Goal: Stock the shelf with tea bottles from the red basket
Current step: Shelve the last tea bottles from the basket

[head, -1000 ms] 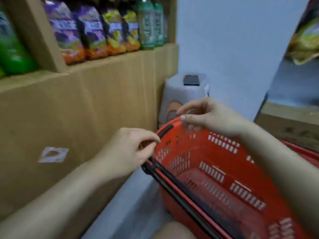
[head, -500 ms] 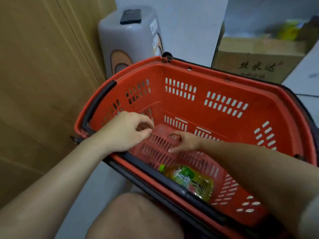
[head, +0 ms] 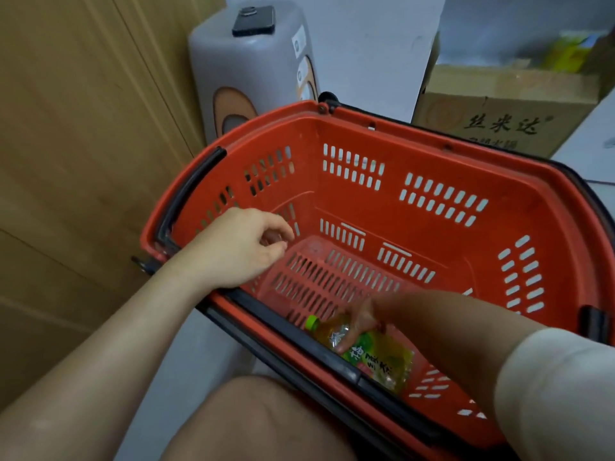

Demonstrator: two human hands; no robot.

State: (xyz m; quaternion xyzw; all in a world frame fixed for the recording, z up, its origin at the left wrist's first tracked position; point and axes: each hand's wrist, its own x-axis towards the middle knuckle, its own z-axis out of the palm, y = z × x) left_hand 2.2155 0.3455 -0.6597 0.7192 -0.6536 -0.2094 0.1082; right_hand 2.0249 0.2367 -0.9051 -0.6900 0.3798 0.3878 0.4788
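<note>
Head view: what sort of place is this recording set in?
Likely a small shop or its stockroom: a red plastic shopping basket holds a green-capped tea bottle, and a printed brown cardboard carton stands behind it.

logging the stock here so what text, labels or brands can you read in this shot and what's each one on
"丝米达": dark characters on the front of the cardboard box.
Smaller line beneath it on the box: cut off and blurred, unreadable.
Green label of the tea bottle in the red basket: white print, too blurred to read.
Stickers on the grey stool: too small to read.
</note>
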